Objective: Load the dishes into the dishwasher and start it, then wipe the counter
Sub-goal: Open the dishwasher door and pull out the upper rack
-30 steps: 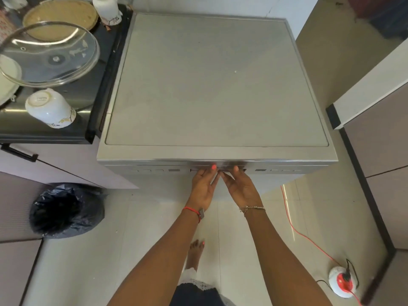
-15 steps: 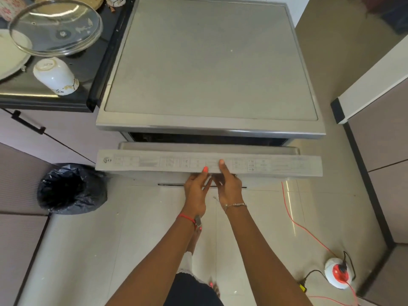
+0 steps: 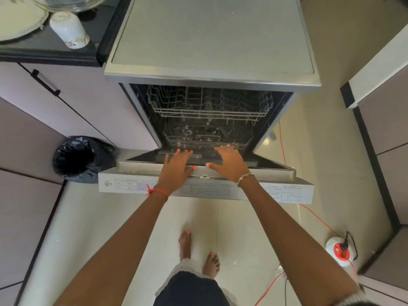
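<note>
Dishwasher in the middle of the frame, just right of the dark bench, with door dropped most of the way down and its printed control strip facing the camera. Left hand laid palm down on the door's near edge, fingers straight and spread, grasping nothing. Right hand just beside it over the same edge, fingers loosely splayed and likewise released; hard to tell whether pressing or only skimming the metal. Inside the tub, wire upper rack above lower rack. On the bench at upper left: cup upside down, plate beside it, glass lid cut by the top edge. Black-lined bin on the floor left of the door. Orange cable running down the right side to a white and red reel.
</note>
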A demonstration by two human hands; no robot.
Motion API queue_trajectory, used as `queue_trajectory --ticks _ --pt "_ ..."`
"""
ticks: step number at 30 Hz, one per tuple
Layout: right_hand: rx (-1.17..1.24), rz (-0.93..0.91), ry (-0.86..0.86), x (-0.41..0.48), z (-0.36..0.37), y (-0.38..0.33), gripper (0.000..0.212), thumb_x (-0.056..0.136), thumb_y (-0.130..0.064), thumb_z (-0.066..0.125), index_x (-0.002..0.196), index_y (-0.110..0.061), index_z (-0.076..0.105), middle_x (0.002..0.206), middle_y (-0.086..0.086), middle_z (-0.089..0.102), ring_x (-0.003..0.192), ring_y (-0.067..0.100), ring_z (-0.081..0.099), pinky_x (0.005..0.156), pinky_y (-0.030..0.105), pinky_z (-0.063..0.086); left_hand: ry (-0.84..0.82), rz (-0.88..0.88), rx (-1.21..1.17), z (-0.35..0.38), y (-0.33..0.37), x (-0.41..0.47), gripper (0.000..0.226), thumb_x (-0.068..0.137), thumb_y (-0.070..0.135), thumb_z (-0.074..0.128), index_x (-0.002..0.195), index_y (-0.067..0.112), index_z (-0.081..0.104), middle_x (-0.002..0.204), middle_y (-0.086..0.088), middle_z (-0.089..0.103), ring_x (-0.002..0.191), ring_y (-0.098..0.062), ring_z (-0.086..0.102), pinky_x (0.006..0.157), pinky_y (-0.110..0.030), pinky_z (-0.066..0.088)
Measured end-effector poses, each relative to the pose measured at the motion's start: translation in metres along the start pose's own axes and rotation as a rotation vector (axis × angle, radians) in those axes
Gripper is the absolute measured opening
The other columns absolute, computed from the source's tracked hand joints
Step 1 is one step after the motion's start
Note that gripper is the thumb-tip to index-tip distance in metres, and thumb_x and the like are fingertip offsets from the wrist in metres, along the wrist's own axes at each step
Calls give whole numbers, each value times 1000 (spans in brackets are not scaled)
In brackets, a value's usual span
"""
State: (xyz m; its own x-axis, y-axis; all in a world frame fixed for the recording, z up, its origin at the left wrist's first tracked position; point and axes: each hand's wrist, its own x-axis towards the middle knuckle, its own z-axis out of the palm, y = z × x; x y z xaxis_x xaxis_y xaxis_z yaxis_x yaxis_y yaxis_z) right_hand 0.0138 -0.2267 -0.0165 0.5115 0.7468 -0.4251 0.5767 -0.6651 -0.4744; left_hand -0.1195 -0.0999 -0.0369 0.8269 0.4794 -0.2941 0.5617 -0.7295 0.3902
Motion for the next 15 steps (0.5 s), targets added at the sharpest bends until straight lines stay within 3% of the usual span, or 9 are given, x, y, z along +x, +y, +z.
queue_trajectory --ticks 2,4,7,11,15 --pt "-125 19 -143 -3 18 6 60 91 -53 45 138 -16 43 138 13 48 127 28 44 103 39 37 -57 14 49 15 -10 -5 43 99 36 38 138 18 43 145 -2 43 141 -17 26 114 -39 7" --pt "-180 -22 -126 -12 36 12 55 93 -51 41 138 -19 44 134 10 53 121 27 50 99 37 40 -10 42 47 24 -11 -16 41 100 35 37 134 18 49 140 -2 49 136 -17 34 111 -36 16" --pt "-156 -92 -93 -29 63 21 50 95 -44 44 139 -20 43 137 4 51 125 22 48 104 35 35 -59 17 -9 33 -14 -33 41 98 36 43 132 17 53 134 -4 55 125 -23 48 102 -32 31" --pt "15 -67 -128 -58 119 36 47 91 -32 57 135 -17 49 133 7 55 123 23 50 107 36 33 -243 36 87 70 -28 -68 45 98 38 41 139 21 45 143 0 46 128 -23 46 102 -31 33" --pt "125 -39 -174 -84 187 59 47 90 -21 58 136 -17 46 138 5 50 129 21 45 112 39 24 -291 47 173 131 -48 -106 46 100 38 37 143 24 37 148 5 39 131 -19 42 103 -30 32"
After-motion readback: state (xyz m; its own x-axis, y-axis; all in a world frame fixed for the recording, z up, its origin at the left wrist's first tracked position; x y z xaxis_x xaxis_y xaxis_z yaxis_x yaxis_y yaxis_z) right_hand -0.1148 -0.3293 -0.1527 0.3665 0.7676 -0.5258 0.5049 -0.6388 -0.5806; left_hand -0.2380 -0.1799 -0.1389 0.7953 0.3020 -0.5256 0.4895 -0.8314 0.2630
